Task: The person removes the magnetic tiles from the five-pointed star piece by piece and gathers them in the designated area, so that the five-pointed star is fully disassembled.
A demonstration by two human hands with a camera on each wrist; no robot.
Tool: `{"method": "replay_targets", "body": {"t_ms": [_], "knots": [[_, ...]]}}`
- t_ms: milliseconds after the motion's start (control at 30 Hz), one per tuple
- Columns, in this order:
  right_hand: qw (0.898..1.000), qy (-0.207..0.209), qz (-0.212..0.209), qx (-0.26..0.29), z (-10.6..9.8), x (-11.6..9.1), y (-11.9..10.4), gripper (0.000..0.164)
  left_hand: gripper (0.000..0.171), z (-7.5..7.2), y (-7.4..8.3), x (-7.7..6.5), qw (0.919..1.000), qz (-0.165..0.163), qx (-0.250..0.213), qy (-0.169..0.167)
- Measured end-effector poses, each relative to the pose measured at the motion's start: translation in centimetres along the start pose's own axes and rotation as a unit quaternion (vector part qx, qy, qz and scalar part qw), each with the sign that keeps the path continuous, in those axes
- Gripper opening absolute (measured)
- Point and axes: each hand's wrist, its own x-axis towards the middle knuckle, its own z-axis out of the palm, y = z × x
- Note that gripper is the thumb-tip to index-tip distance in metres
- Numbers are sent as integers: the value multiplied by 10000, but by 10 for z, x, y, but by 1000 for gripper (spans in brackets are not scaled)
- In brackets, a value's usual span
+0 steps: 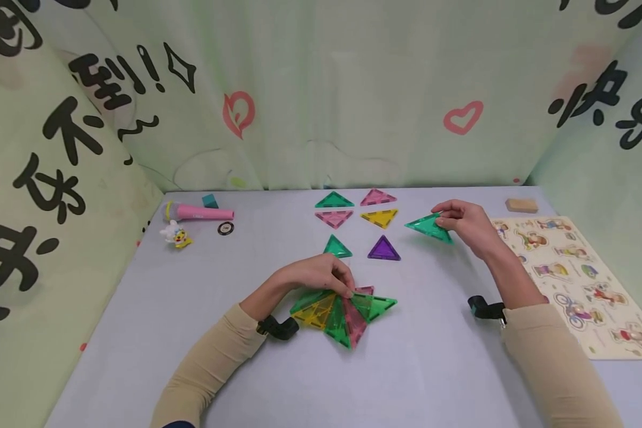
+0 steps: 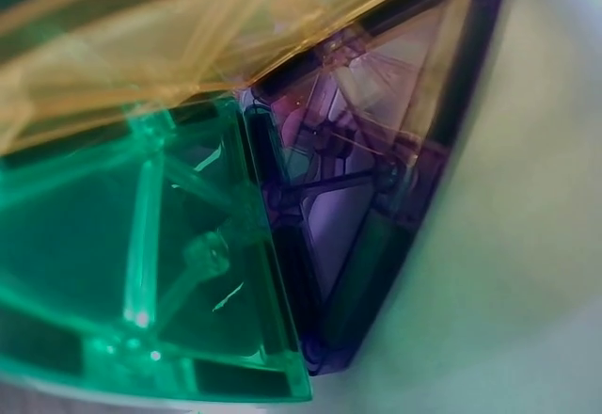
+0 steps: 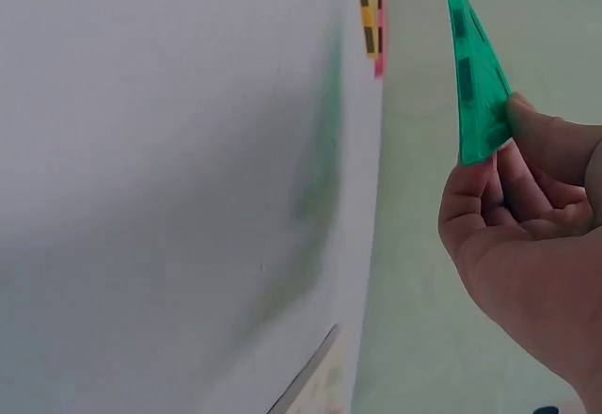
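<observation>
My right hand (image 1: 468,224) pinches a green triangular magnetic tile (image 1: 429,227) between thumb and fingers, above the right part of the table. In the right wrist view that green tile (image 3: 478,89) stands nearly edge-on over the fingertips. With its fingers bent, my left hand (image 1: 321,274) grips the top of a fan of joined magnetic tiles (image 1: 336,321) in green, yellow and pink. The left wrist view shows the fan close up: a green tile (image 2: 85,235), a purple tile (image 2: 348,198) and a yellow one (image 2: 169,38) above them. The left fingers are outside that view.
Loose triangular tiles lie behind the fan, among them a yellow tile (image 1: 380,218) and a purple tile (image 1: 384,248). A pink toy microphone (image 1: 203,212), a small figurine (image 1: 176,234) and a black ring (image 1: 226,228) sit back left. A picture board (image 1: 578,273) and wooden block (image 1: 521,205) lie right.
</observation>
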Motion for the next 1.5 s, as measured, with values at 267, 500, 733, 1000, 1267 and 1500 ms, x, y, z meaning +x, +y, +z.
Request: {"method": "replay_targets", "body": {"t_ms": [267,500,733,1000,1267,1500], "knots": [[9989,-65,318,-350,-1,30,14,36,6,0,-1,0,10000,-26,-4,-4],[9953,399,344,-817,5,47,28,32,5,0,-1,0,9999,-20,-103,2],[9876,910,-15,-1280,12,62,32,26,6,2,-1,0,10000,-43,-37,5],[9836,851,-196,-1576,16,71,37,25,6,0,-3,0,9999,-67,-45,71],[9879,820,-8,-1318,8,63,39,34,6,2,-3,3,9999,-83,-42,82],[9867,1089,-74,-1207,8,46,27,34,7,3,-4,1,9999,-70,-58,114]]}}
